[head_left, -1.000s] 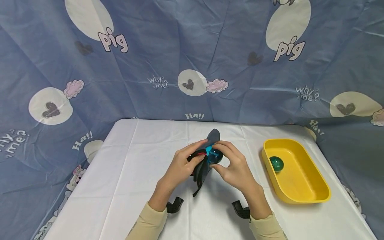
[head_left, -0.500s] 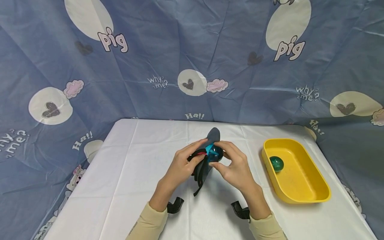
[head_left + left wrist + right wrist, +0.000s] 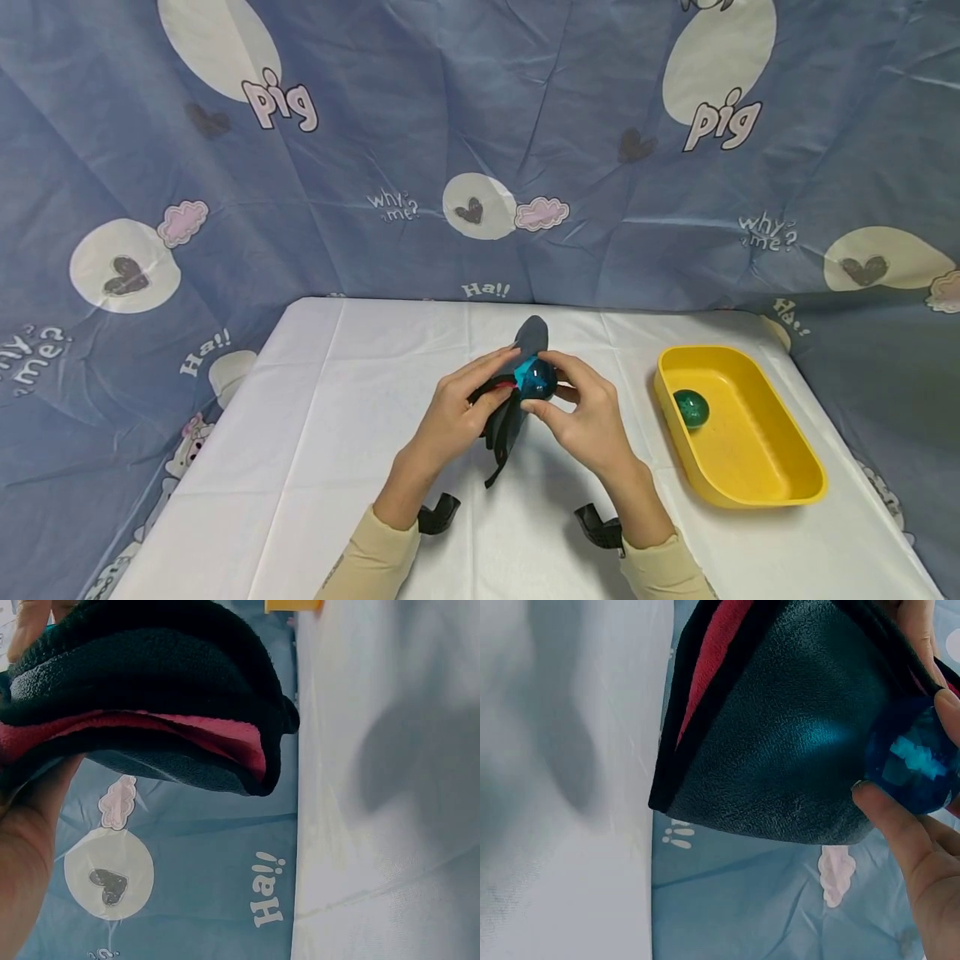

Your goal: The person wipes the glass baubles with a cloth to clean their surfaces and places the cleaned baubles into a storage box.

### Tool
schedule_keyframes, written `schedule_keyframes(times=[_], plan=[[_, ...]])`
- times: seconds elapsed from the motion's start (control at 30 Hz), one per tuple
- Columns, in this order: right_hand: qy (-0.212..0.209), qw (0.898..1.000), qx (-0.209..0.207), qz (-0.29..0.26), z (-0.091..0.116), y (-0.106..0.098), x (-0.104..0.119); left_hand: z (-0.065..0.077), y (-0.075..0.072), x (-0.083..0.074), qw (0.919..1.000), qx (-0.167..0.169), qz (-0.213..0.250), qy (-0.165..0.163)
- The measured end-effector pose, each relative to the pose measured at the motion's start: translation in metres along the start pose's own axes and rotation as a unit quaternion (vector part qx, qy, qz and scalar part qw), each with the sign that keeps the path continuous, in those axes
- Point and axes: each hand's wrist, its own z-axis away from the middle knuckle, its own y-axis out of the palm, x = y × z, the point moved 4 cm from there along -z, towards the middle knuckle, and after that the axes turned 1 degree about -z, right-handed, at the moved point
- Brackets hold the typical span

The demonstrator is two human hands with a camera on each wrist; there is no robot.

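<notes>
Above the middle of the table, my left hand (image 3: 453,414) grips a folded cloth (image 3: 531,336), dark grey with black edging. Its pink-red inner side shows between the folds in the left wrist view, where the cloth (image 3: 150,671) hangs over the fingers. My right hand (image 3: 588,417) holds a clear blue ball (image 3: 538,379) between thumb and fingers, right against the cloth. In the right wrist view the blue ball (image 3: 911,761) touches the grey face, which catches a blue glint. Part of the left hand is hidden behind the cloth.
A yellow tray (image 3: 757,492) stands on the right of the white-covered table (image 3: 360,350), with a green ball (image 3: 692,409) at its left wall. Black curved pieces (image 3: 438,513) sit at both wrists. A blue printed curtain (image 3: 420,108) hangs behind the table.
The blue ball has turned and shifted slightly upward against the cloth, with my right fingers moving along with it. My left hand has stayed nearly still. The green ball and tray are unchanged.
</notes>
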Motion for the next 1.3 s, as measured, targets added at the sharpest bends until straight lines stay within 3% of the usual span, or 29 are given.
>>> schedule_keyframes(times=[0.33,0.73,0.97,1.3], plan=[[0.05,0.994,0.003,-0.093,-0.0003,0.0006,-0.003,0.0005,-0.0005,-0.0012,0.9999,-0.008,0.012,0.004],[0.09,0.991,-0.002,-0.097,-0.0009,0.0014,-0.0044,0.0004,0.0011,-0.0008,0.9997,-0.008,0.019,0.009],[0.081,0.993,-0.003,-0.081,-0.0003,0.0004,-0.0068,0.0009,0.0019,-0.0009,0.9997,-0.008,0.02,0.008],[0.083,0.991,-0.002,-0.101,-0.0002,0.0004,-0.003,0.0014,0.0014,0.0001,0.9997,-0.008,0.021,0.007]])
